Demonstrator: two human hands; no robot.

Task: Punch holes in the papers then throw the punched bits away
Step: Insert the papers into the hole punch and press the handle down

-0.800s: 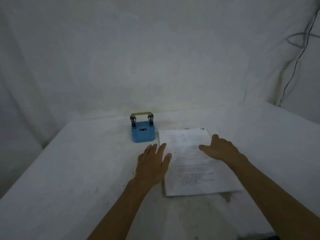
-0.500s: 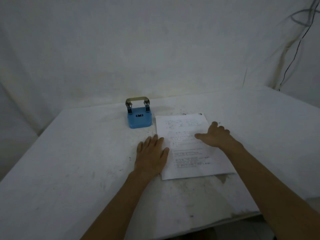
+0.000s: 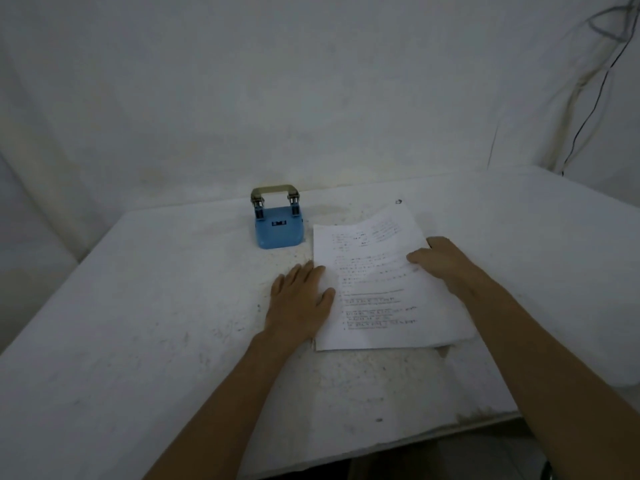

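Observation:
A stack of printed white papers (image 3: 375, 306) lies on the white table (image 3: 138, 323), right of centre. Its far right corner is lifted and curved upward. My right hand (image 3: 445, 261) curls over the stack's right edge and grips it. My left hand (image 3: 299, 303) lies flat on the table against the stack's left edge, fingers spread, fingertips touching the paper. A blue hole punch (image 3: 278, 233) with a brass-coloured handle stands just beyond my left hand, next to the papers' far left corner.
A small dark bit (image 3: 398, 201) lies on the table past the papers' far corner. White cloth hangs behind the table. Cables (image 3: 588, 116) run down the wall at the right. The table's front edge (image 3: 381, 445) is near me.
The far right corner of the papers has risen and the sheets have turned slightly under my right hand. My left hand has stayed at the left edge. The camera has tilted down.

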